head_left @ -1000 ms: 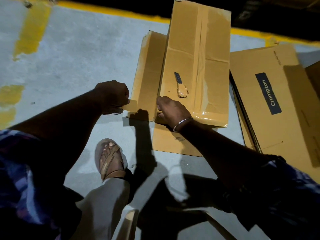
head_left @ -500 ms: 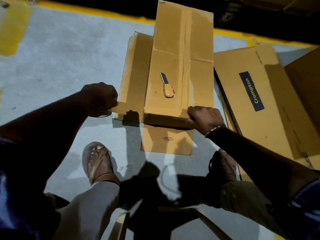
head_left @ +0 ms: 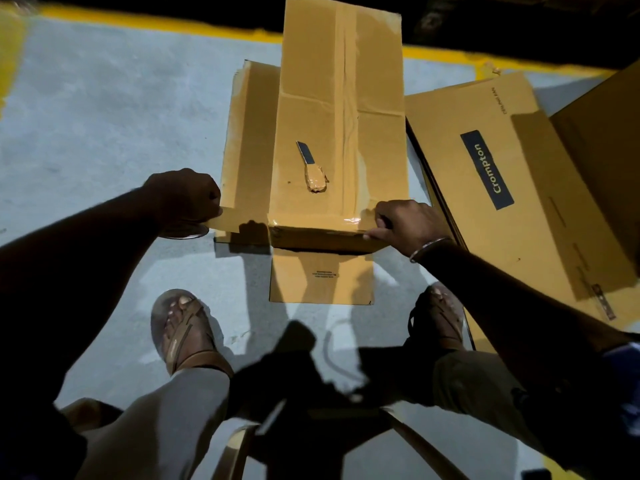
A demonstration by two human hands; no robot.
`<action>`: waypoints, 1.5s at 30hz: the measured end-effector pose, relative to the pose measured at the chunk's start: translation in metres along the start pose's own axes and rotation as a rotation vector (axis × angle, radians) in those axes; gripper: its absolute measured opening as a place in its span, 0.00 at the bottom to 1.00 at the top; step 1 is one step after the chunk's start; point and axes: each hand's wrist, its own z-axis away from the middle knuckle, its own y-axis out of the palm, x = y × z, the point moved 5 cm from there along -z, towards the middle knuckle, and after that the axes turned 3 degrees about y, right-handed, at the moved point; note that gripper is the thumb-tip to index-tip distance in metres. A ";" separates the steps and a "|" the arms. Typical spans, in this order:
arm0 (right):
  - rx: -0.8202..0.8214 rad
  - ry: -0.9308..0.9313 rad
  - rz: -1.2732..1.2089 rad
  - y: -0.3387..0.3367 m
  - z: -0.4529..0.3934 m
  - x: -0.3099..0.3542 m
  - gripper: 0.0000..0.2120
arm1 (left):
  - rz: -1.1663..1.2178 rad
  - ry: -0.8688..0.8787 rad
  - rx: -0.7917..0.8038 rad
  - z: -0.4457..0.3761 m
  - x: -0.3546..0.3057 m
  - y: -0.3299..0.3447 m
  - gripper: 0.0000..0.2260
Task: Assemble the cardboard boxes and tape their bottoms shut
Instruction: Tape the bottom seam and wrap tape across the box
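A long brown cardboard box (head_left: 341, 109) stands on the floor with its taped bottom facing up. A strip of brown tape (head_left: 242, 221) runs from the box's near edge to the roll in my left hand (head_left: 185, 199), which is closed on it left of the box. My right hand (head_left: 405, 221) presses the tape's end down on the box's near right corner. A small cutter blade with a tape-wrapped handle (head_left: 311, 168) lies on top of the box. One loose flap (head_left: 320, 277) lies flat toward me.
Flattened boxes marked Crompton (head_left: 491, 174) lie stacked at the right. My sandalled feet (head_left: 183, 327) rest on the grey floor near the box, and a chair's edge (head_left: 239, 452) shows below. A yellow painted line (head_left: 156, 20) crosses the floor behind.
My right hand slid along the box's near edge from its left corner to its right corner, smoothing tape. The left hand stayed put with the roll.
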 end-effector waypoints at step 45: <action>-0.320 0.380 -0.952 0.000 -0.050 0.050 0.10 | 0.444 -0.226 -0.101 -0.007 0.004 -0.009 0.19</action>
